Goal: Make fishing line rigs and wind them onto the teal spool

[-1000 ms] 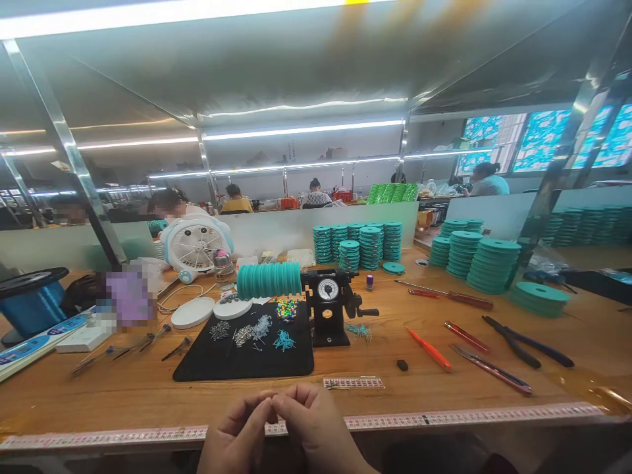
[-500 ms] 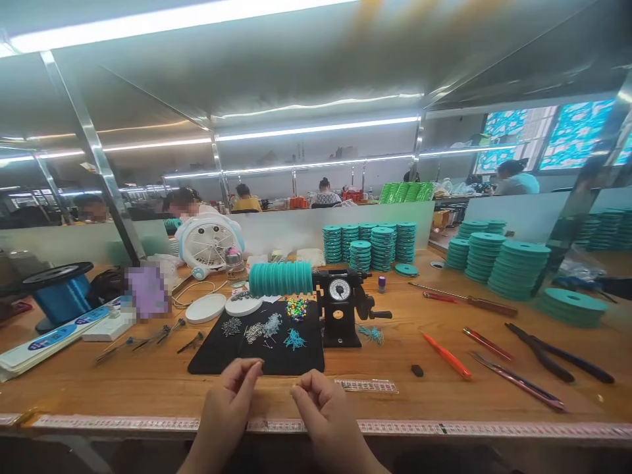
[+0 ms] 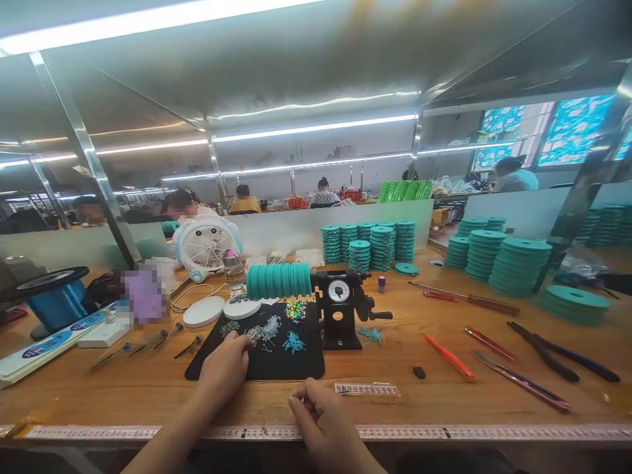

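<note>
Left hand (image 3: 224, 363), bunched narrow beside the heap of small silvery metallic pieces (image 3: 255, 334) on the flat black mat (image 3: 281, 366): I cannot tell its hold; pinching lightly should avoid scattering them.

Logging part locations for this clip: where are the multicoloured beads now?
Head view, just left of centre: the multicoloured beads lie on the black mat, left of the black hand-crank machine.

Edge tape (image 3: 395, 432), dial (image 3: 338, 290): markings too small to read.
</note>
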A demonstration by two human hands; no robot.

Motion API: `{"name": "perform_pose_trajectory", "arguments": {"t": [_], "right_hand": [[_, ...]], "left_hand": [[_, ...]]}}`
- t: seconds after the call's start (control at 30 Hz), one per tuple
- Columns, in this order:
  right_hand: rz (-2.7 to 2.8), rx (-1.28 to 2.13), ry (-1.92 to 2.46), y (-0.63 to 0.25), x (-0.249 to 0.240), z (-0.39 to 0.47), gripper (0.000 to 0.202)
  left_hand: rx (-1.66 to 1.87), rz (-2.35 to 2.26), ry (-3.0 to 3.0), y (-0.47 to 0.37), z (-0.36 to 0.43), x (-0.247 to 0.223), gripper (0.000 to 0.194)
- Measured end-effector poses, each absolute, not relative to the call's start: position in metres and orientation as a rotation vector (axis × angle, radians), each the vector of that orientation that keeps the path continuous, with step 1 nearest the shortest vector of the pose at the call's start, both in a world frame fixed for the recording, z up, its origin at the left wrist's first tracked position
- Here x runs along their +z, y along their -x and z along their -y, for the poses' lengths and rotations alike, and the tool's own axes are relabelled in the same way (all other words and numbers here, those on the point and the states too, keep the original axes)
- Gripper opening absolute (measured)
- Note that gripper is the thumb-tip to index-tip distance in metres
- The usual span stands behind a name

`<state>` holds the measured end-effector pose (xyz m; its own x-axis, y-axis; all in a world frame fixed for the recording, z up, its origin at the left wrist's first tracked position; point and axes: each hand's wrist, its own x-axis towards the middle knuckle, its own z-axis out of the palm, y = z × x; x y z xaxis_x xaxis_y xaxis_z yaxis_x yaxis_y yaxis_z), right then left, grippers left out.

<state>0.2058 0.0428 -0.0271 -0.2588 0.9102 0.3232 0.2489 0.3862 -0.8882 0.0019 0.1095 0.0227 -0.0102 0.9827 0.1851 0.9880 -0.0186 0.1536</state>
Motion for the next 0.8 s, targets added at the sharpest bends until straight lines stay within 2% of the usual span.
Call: {"name": "perform_pose_trajectory", "arguments": {"t": [0.3, 0.47, 0.67, 0.8], "right_hand": [[1.753, 0.946, 1.017, -0.206, -0.026, -0.042, 0.025], [1.749, 0.917, 1.006, -0.206, -0.024, -0.041, 0.023], [1.643, 1.021, 0.953, -0.210, -0.019, -0.044, 0.026], [1.424, 1.318, 0.785, -0.209, -0.014, -0.046, 0.032]], "left_hand": [[-0.424, 2.244, 2.202, -0.006, -0.105, 0.023, 0.021], [-0.575, 2.296, 2.173, -0.006, -0.110, 0.023, 0.019], [-1.137, 2.305, 2.270, -0.019, -0.090, 0.033, 0.016], [-1.542, 2.355, 2.420, -0.047, -0.058, 0.038, 0.030]]}}
